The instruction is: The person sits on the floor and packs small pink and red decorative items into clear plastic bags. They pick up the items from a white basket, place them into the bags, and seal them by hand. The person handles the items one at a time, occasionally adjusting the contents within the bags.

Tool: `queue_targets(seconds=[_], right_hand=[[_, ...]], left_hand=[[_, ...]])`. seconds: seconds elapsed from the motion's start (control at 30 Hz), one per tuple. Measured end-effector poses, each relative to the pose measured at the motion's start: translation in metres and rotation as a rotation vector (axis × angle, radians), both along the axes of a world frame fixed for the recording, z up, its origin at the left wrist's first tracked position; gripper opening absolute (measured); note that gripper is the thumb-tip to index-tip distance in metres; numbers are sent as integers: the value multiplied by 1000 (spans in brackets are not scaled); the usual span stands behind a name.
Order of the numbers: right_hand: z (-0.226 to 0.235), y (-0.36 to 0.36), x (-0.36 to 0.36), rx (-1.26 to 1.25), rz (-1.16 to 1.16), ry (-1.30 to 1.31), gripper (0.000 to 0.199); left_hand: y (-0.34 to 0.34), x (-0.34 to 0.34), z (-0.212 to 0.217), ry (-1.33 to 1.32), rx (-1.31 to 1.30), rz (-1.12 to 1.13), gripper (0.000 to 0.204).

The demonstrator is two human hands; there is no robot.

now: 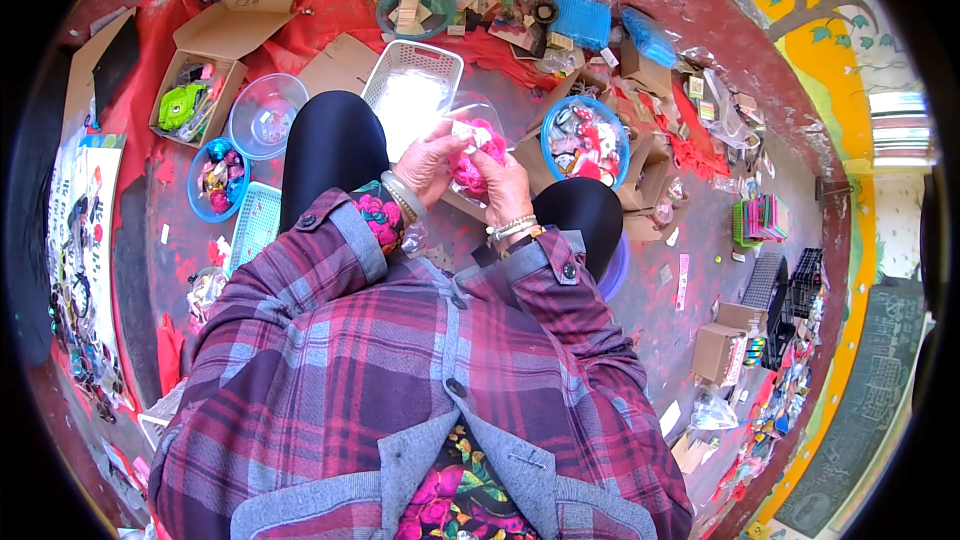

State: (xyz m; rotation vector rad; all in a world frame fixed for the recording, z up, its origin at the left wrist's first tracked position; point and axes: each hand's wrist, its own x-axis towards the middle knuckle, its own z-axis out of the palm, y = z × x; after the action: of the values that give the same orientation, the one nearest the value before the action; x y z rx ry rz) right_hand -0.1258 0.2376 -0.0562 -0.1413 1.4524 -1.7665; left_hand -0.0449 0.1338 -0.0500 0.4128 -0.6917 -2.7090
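Note:
Between my knees, both hands are close together around a bright pink, bunched soft item [466,174]; its exact kind is hard to make out. My left hand [425,166] has its fingers closed at the item's left side, near a small white piece. From the right, my right hand [506,188] curls its fingers against the pink bunch. A clear plastic container or wrap [484,112] shows just behind it. Beyond my left hand stands a white perforated basket [455,68] with bright white material inside. Right of my hands is a blue basin [548,142] of mixed small trinkets.
To the left are a clear round tub [240,130], a blue bowl of shiny balls [203,208], a mint basket [258,230] and an open cardboard box [222,105]. A green basin [382,15] sits far ahead. Cartons [712,352] and loose goods line the right wall.

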Motion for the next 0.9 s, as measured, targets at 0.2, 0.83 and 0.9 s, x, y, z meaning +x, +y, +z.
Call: queue_targets(seconds=[0.2,0.83,0.9], right_hand=[[16,10,-10,-187,260,-264,38],[15,17,-13,-120,173,-196,35],[6,16,-15,-86,122,-181,35]], left_hand=[[-12,5,-2,24,50,142,56],[-21,9,6,246,39,19,60],[-12,11,13,134,17,-4,62]])
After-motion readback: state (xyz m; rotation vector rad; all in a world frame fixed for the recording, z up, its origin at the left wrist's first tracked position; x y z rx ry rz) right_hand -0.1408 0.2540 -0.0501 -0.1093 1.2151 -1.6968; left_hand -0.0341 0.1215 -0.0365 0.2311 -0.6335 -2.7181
